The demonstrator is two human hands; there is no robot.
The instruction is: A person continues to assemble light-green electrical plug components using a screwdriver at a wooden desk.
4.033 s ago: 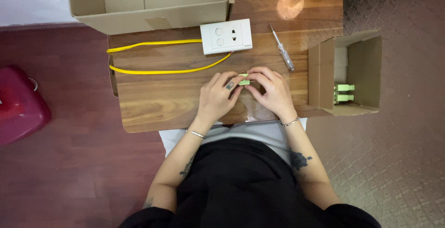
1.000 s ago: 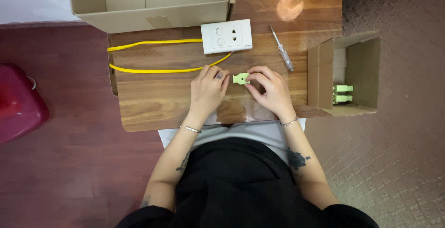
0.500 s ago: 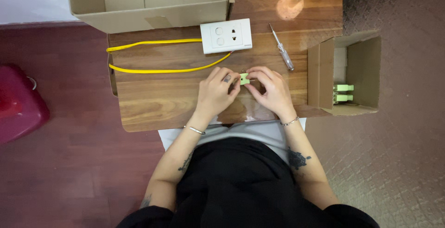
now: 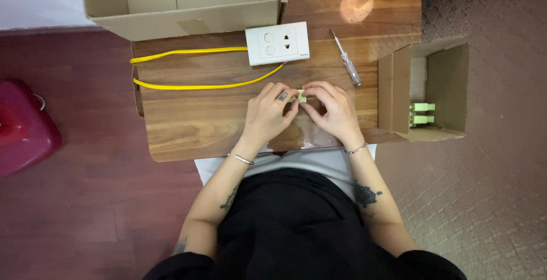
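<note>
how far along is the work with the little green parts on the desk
Already there: a white socket plate with a yellow wire running from its edge. In hand: both the left hand and right hand pinch one small green part between their fingertips. Left: more green parts sit in the small open box, and the screwdriver lies untouched.

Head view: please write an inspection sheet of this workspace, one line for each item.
Surface: wooden table, glossy.
Job's things: small green part held between both hands.
Clutter: white socket plate, screwdriver, large open box, small open box with green parts inside.
Grippers: left hand and right hand pinch the part.
Cables: yellow wire looped beside the plate.
Surroundings: red object on the floor.
</note>
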